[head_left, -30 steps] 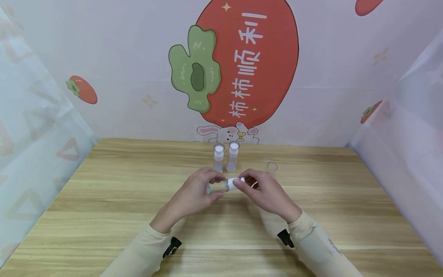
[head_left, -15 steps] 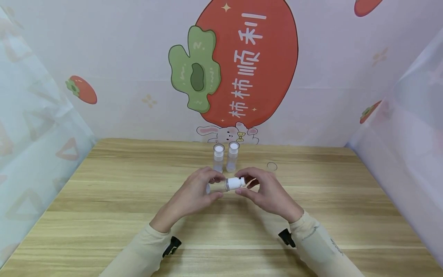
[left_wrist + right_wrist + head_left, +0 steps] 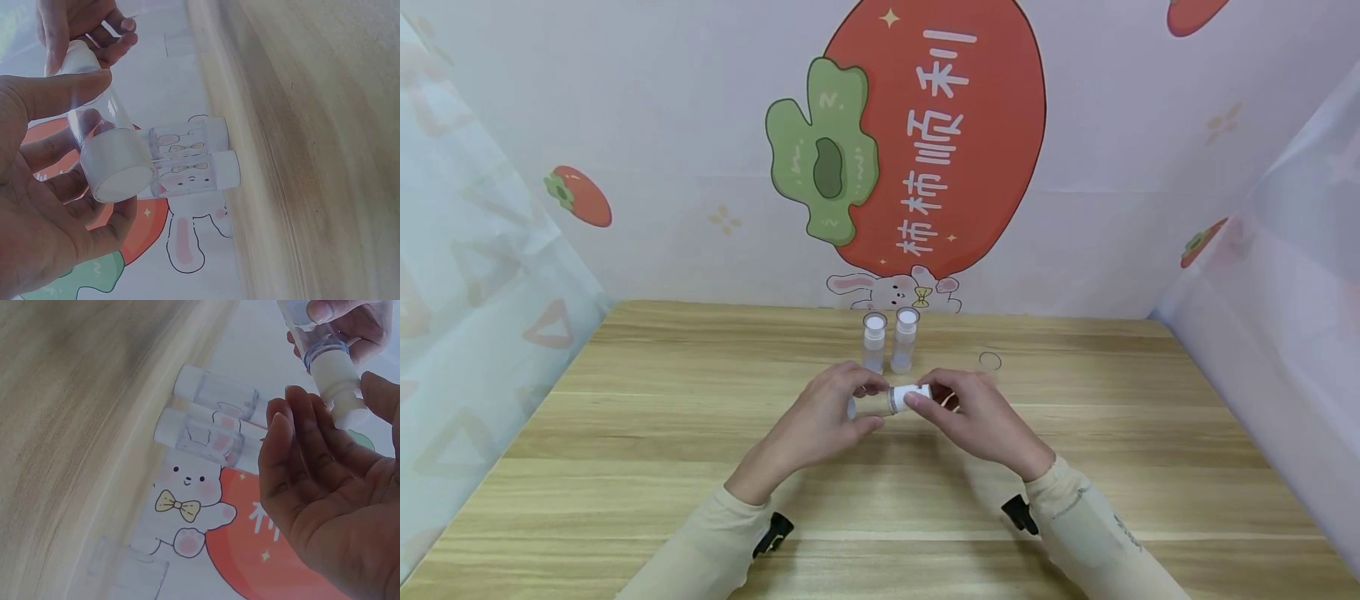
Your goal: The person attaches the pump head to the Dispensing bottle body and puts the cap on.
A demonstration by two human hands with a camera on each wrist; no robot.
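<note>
My left hand (image 3: pixel 831 410) grips a small clear pump bottle (image 3: pixel 115 112) by its body, with the thumb on one side and the fingers curled round the other. The bottle lies nearly level above the table, its white base to the left and its white pump top (image 3: pixel 337 381) to the right. At that white top, my right hand (image 3: pixel 981 417) has its thumb on the collar and its fingers curled behind. Beyond my hands stand two similar bottles, one on the left (image 3: pixel 874 342) and one on the right (image 3: pixel 905 340), both upright with white tops under clear caps.
A clear cap (image 3: pixel 128 572) stands on the wooden table (image 3: pixel 1075 500) to the right of the standing bottles; only its round rim (image 3: pixel 990 360) shows from above. A printed cloth wall (image 3: pixel 662 125) rises behind the table's back edge, with cloth at both sides too.
Half a second ago the right thumb was off the white collar and the fingers were spread wider; now the thumb is back on it. The left hand and the bottle have hardly moved.
</note>
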